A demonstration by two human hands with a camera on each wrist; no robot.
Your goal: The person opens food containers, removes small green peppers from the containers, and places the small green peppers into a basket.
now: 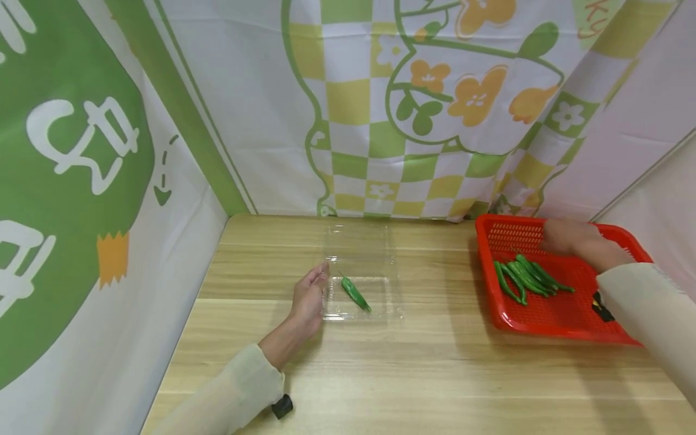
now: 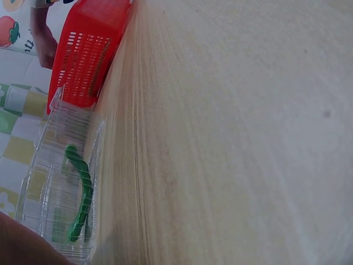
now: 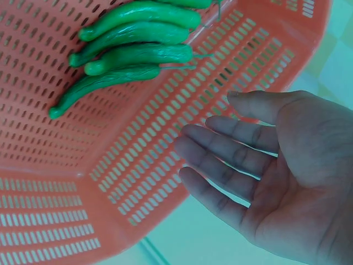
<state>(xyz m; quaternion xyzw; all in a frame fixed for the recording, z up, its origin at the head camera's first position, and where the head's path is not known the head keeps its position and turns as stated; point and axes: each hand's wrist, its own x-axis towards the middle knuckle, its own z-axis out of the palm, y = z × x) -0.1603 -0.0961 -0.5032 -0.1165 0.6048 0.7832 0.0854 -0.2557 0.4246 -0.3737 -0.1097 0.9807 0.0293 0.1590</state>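
A hinged clear plastic container (image 1: 361,317) lies on the table with its lid folded back. One green chili pepper (image 1: 356,294) rests in its base, also visible through the clear wall in the left wrist view. My left hand (image 1: 309,299) holds the container's left edge near the hinge; its thumb and fingertips meet the rim there. On the right, my right hand (image 3: 265,154) is over the far side of a red basket (image 1: 554,329), fingers extended and slightly bent, holding nothing. Several green chili peppers (image 3: 132,33) lie in the basket, apart from the fingertips.
The wooden table (image 1: 413,374) backs onto a printed cloth (image 1: 348,109), and another cloth (image 1: 81,211) hangs along the left. A stretch of bare wood separates the container from the basket. A small black and yellow object (image 1: 600,307) shows beside the right sleeve.
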